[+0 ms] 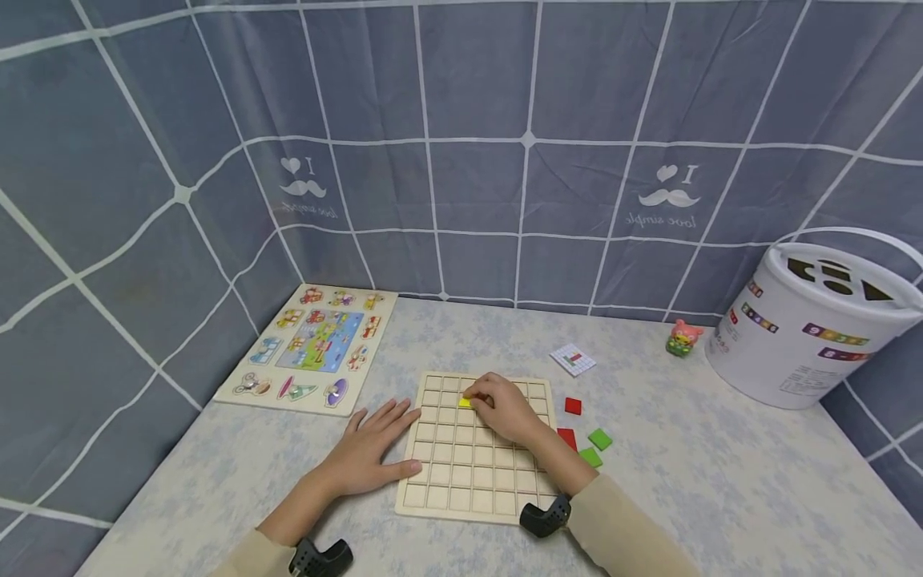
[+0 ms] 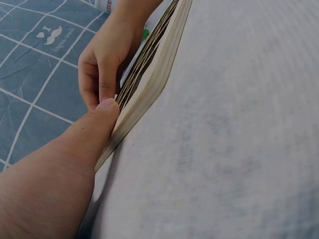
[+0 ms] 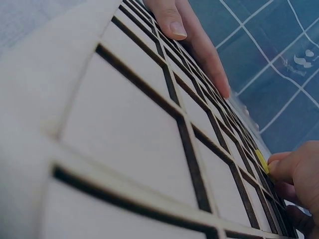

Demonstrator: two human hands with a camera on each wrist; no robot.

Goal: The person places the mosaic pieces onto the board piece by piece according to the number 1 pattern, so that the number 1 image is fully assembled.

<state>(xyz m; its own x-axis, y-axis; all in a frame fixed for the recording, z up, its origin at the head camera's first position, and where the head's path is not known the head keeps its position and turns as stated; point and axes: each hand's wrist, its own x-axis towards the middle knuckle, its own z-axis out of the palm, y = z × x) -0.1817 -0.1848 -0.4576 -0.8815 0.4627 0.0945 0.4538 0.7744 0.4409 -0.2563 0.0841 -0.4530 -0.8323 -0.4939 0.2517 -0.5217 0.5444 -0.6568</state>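
Note:
A wooden grid board (image 1: 461, 500) lies flat on the table, its square cells framed by thin raised strips. My right hand (image 1: 505, 410) reaches over its upper part, fingers curled, thumb and fingertips on a small yellow tile (image 1: 465, 403) at a cell in the upper left. In the right wrist view the yellow tile (image 3: 262, 160) shows at the fingertips. My left hand (image 1: 376, 449) lies with spread fingers at the board's left edge, its thumb resting on the rim. Right of the board are red tiles (image 1: 573, 406) and green tiles (image 1: 600, 438).
A picture puzzle board (image 1: 349, 324) lies at the back left. A small patterned card or tile (image 1: 573, 360) sits beyond the grid board. At the back right stand a pink-and-green figurine (image 1: 683, 338) and a white bucket (image 1: 800, 336). A checked curtain (image 1: 476, 184) hangs behind the table.

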